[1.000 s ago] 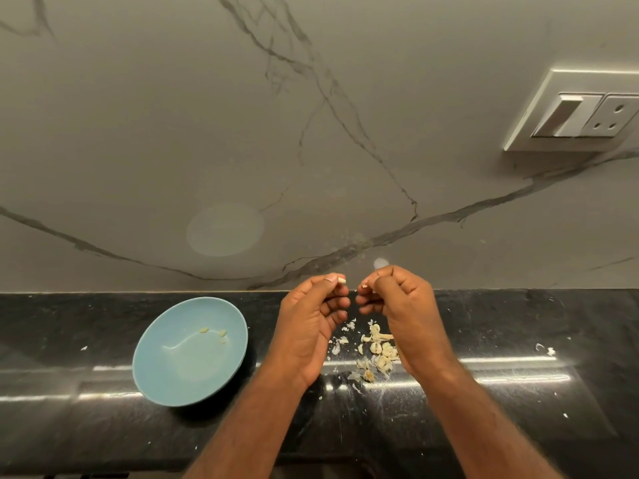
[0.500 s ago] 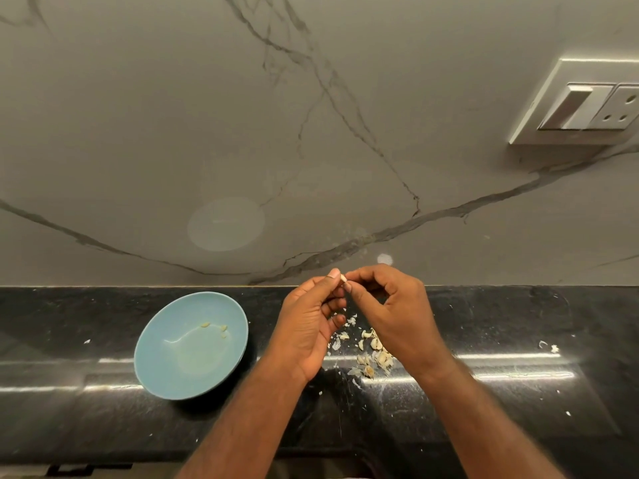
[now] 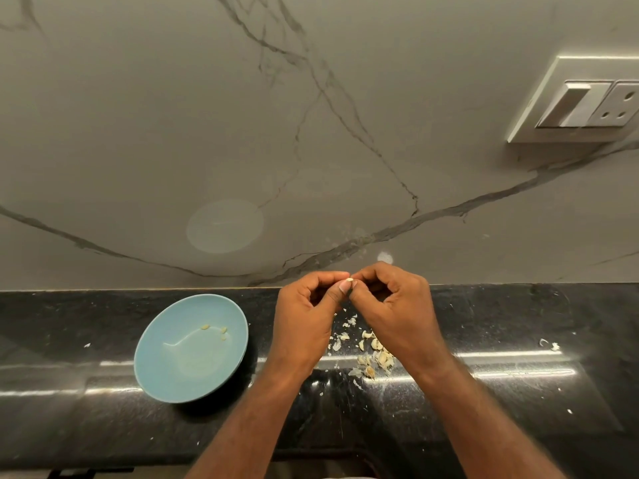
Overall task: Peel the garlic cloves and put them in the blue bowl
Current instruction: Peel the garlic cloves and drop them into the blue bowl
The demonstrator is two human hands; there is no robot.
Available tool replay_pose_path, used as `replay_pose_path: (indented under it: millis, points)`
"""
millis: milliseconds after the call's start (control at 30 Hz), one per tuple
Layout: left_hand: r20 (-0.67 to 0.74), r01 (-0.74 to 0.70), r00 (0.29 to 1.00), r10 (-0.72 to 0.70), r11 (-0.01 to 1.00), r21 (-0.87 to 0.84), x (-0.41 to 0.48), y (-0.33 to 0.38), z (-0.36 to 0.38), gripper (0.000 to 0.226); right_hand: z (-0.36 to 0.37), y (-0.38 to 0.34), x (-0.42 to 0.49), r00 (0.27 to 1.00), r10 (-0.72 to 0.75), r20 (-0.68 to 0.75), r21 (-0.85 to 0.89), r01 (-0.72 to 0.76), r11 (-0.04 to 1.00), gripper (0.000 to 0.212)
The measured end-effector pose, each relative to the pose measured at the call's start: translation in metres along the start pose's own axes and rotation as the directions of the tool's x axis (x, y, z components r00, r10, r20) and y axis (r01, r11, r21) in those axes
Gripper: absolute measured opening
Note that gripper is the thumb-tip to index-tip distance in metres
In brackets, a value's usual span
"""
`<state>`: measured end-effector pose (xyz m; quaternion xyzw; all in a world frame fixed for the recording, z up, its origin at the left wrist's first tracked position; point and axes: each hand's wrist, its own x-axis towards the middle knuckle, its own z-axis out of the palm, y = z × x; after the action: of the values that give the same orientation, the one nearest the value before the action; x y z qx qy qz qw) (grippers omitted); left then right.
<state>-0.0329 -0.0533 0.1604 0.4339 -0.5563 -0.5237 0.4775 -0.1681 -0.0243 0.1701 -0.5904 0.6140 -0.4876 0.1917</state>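
Black polished stone forms the worktop [image 3: 518, 402], which meets a grey, dark-veined marble wall [image 3: 173, 115] behind it. Both hands are held just above the worktop near its back edge, with their fingertips meeting. On the left hand [image 3: 304, 323] the fingers are curled, and thumb and forefinger pinch a small pale garlic clove [image 3: 349, 280]. On the right hand [image 3: 397, 305] the fingers are curled likewise, and thumb and forefinger grip the same clove from the opposite side. Only the tip of the clove shows between the fingertips, so it cannot be told whether it carries skin. Below and between the hands, a loose heap of cloves and papery skins [image 3: 375, 356] lies on the worktop, partly hidden by the right wrist. To the left of the left hand, near but apart from it, the blue bowl [image 3: 166, 375] stands on the worktop. It holds a few small pale garlic pieces [image 3: 216, 330] toward its far side. Stray white flakes [image 3: 549, 345] lie well to the right. At upper right, a white switch plate [image 3: 570, 105] is fixed to the wall.
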Motion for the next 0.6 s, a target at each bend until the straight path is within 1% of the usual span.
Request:
replay_pose_path:
  millis: [100, 200, 300, 400, 467, 500, 600]
  points:
    - [0.005, -0.102, 0.995, 0.102, 0.988, 0.115, 0.001, -0.002, -0.003, 0.014, 0.0, -0.005, -0.001, 0.999, 0.048, 0.002, 0.05, -0.048, 0.998, 0.007]
    - [0.007, -0.181, 0.983, 0.183, 0.968, 0.176, 0.001, 0.0, -0.002, 0.017, 0.0, -0.009, -0.002, 0.993, 0.12, 0.001, 0.126, -0.12, 0.985, 0.01]
    - [0.0, -0.205, 0.978, 0.208, 0.961, 0.185, 0.001, 0.001, -0.001, 0.02, 0.0, -0.012, -0.002, 0.984, 0.177, 0.011, 0.187, -0.175, 0.967, 0.013]
    - [-0.001, -0.198, 0.98, 0.201, 0.965, 0.174, 0.001, 0.001, -0.002, 0.02, 0.0, -0.014, -0.003, 0.978, 0.206, 0.022, 0.228, -0.205, 0.952, 0.015]
    - [-0.002, -0.16, 0.987, 0.162, 0.978, 0.13, 0.001, 0.001, -0.003, 0.017, 0.0, -0.014, -0.002, 0.973, 0.227, 0.025, 0.28, -0.225, 0.933, 0.013]
    - [0.001, -0.117, 0.993, 0.117, 0.99, 0.075, 0.001, 0.001, -0.002, 0.015, 0.0, -0.015, -0.002, 0.969, 0.247, 0.031, 0.322, -0.243, 0.915, 0.012]
    - [0.027, 0.045, 0.999, -0.041, 0.985, -0.164, 0.0, 0.005, 0.0, 0.012, 0.002, -0.015, 0.001, 0.949, 0.308, 0.074, 0.462, -0.306, 0.832, 0.012]
